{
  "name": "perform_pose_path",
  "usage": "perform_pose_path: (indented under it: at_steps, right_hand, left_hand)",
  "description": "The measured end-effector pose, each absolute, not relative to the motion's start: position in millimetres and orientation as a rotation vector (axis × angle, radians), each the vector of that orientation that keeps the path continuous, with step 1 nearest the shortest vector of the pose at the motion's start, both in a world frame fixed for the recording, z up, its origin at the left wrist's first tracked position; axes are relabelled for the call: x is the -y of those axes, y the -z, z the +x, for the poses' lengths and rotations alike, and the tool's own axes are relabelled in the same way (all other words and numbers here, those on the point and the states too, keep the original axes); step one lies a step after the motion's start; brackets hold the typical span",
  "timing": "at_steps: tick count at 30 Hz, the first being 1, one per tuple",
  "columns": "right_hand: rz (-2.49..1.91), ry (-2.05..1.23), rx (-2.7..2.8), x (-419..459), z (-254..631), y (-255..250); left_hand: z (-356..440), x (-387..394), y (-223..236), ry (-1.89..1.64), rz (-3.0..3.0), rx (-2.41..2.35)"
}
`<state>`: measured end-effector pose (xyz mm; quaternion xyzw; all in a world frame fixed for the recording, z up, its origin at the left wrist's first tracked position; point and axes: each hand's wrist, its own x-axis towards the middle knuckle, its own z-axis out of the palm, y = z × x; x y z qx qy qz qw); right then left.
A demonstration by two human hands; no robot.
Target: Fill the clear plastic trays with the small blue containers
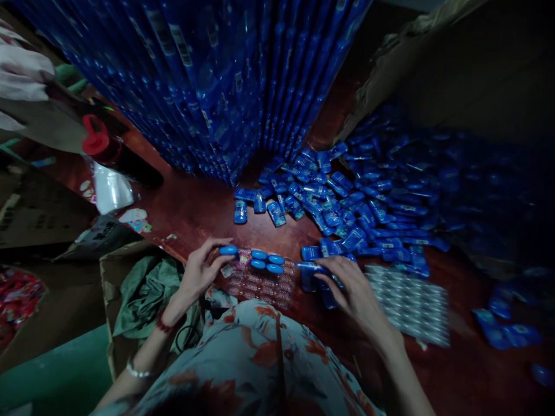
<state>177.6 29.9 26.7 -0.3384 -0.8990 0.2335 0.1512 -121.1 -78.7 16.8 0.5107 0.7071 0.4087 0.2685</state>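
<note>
A ridged clear tray (260, 292) is lying just in front of the person's body, and four small blue packs (267, 262) are sitting at its far side in two short rows, seemingly standing on edge. At the tray's far left corner, the left hand (202, 268) is pinching one blue pack (228, 250), thumb and forefinger closed on its left end. Just off the tray's right side, the right hand (349, 283) is holding another slim blue pack (309, 267), its fingers closed around the right end, so the free end is pointing left over the tray's edge.

For neat handling, I judge that both hands should be gripping lightly by the ends, keeping the packs level and in line with the rows. The fingers should be staying clear of the four seated packs, since a knock could be tipping them. A thin tray like this is probably sliding or flexing easily, so any pressing should be going straight down.

To the right, beyond the right hand, a silvery ridged tray (407, 303) is lying on the red surface (195, 202). A loose heap of blue packs (321, 202) is spreading across the far right. A tall stack of blue-filled sheets (217, 86) is towering at the far side, and a red-capped bottle (143, 167) is lying tilted at far left.
</note>
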Motion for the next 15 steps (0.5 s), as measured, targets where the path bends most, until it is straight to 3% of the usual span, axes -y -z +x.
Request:
perform_pose_path:
  at_steps: [6,10,15]
  right_hand:
    - [-0.877,-0.928,2.521,6.8,154.9,-14.4]
    - [-0.757,-0.669,2.461,13.0,133.7,10.4]
    - [-0.722,-0.323,2.590,14.7,127.6,15.9]
  left_hand:
    - [-85.4,107.4,0.2,-1.230,1.526,-1.720]
    - [-76.4,103.9,27.5,-1.238,1.790,-1.641]
    - [-85.3,99.5,29.1,-0.980,2.244,-1.629]
